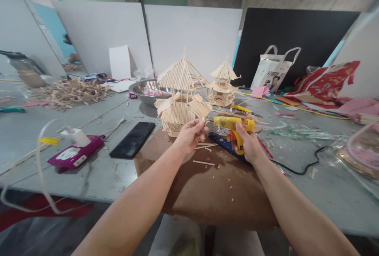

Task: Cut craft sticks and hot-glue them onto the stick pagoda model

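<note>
My right hand [249,144] is wrapped round the handle of a yellow hot glue gun [227,122], whose nozzle points left. At the nozzle's tip, my left hand [192,134] is closed in a pinch; what lies between its fingers is too small to make out. Just behind that hand stands a pavilion model [179,110] built of thin wooden sticks, its roof partly covered, with bare sticks on the right side. Loose wooden sticks [204,162] lie on the brown board [207,192] below my hands. Blue-handled pliers [225,144] rest beneath the glue gun.
A smaller stick pavilion [223,86] and a metal bowl [145,97] stand behind. To the left are a black phone [132,139], a purple power strip [75,154] and a stick pile [74,93]. Rightward lie a black cord [308,169], clear glue sticks [308,134] and a white bag [271,70].
</note>
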A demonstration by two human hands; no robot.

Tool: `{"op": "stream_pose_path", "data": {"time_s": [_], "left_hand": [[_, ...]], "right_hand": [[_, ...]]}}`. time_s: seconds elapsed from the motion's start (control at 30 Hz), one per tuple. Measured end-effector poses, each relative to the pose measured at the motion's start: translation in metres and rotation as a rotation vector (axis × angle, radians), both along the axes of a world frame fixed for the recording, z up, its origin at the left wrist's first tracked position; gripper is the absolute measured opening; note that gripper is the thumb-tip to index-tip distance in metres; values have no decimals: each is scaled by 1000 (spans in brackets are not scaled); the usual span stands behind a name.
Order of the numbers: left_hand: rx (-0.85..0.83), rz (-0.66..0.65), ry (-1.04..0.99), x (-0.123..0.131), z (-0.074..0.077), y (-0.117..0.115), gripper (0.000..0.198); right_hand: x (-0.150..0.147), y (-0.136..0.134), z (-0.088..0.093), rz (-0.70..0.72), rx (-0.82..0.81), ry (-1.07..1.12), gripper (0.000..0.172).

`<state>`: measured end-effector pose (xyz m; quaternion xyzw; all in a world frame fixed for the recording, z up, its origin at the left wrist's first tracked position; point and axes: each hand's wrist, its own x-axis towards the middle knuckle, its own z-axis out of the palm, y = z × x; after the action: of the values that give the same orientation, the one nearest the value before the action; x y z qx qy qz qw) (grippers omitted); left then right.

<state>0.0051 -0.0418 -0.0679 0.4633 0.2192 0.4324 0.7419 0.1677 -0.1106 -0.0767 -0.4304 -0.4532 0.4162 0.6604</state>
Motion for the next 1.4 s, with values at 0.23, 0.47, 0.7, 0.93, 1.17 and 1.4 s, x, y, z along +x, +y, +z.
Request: {"op": "stream_pose_path", "data": {"time_s": [0.23,0.47,0.7,0.93,1.17,1.4], "left_hand": [[7,-2,-8,1,0,0,21],[13,-6,0,0,-1,0,21],[36,-2,35,2,-3,0,24],[72,27,51,0,0,-1,22],[101,25,66,2,1,-2,20],[133,6,134,4,0,-7,19]], "right_hand": [[0,0,-1,4,2,-30,32],[-1,0,0,-24,-16,-38,32],[-3,2,-1,-84,-48,13,34],[3,11,-3,-214,-77,103,37],[22,22,-11,-226,-238,187,31],[40,28,-17,-282,-342,40,30]]}}
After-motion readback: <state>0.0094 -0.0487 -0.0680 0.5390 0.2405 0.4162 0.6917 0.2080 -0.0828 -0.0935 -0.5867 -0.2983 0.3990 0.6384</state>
